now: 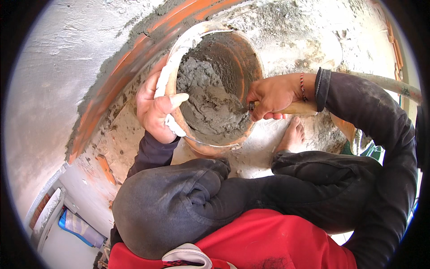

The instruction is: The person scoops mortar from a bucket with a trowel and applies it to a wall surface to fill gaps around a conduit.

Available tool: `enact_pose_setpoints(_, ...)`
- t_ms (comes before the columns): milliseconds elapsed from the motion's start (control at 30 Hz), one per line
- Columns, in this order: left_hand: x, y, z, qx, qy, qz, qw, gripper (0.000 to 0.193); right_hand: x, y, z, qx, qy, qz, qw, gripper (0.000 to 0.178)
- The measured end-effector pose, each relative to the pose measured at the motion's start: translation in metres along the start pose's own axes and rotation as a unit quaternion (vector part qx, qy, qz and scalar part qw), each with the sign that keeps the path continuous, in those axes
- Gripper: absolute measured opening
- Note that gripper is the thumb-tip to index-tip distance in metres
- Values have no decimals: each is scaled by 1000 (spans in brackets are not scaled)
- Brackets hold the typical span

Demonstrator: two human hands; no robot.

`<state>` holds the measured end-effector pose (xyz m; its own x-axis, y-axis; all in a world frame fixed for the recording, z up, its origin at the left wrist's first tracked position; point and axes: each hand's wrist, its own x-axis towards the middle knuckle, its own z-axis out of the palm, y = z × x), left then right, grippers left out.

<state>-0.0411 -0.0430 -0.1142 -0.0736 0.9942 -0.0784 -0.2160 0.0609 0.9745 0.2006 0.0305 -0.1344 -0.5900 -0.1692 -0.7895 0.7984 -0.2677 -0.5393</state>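
A round bucket (245,54) with a whitish rim stands tilted in front of me, partly filled with wet grey mortar (204,85). My left hand (157,107) is closed on the bucket's left rim, with the thumb over the edge and the fingers outside. At the right side of the bucket, my right hand (275,95) is wrapped round the wooden handle of a trowel (300,108). The trowel's metal neck points left into the mortar, where its blade is hidden.
A plastered wall (58,80) rises on the left, with exposed orange bricks (127,62) along its foot. My bare foot (292,135) rests right of the bucket. A brick shard (105,168) lies on the dusty floor. A pole (389,85) lies beyond my right arm.
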Motion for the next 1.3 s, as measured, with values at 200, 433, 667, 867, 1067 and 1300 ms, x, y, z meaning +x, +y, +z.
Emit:
enact_pose_setpoints(200,-1,3,-3,15,7,-11,1000,71,-5,9,-15,193,-127,-41,972,23)
enact_pose_setpoints(433,-1,-4,-5,-61,6,-8,998,67,-48,8,-24,294,-134,-59,944,33)
enact_pose_setpoints(667,6,-1,5,-18,-25,9,999,64,-55,-3,3,-323,280,-100,898,41)
enact_pose_setpoints(867,5,-3,9,0,-44,13,999,60,-64,-23,11,-421,279,86,859,38)
enact_pose_setpoints(1067,3,-2,16,-23,-19,17,999,48,-57,-21,-3,-349,276,93,891,46)
enact_pose_setpoints(1300,9,1,21,73,-100,46,991,36,-73,-23,-6,-452,226,91,858,48)
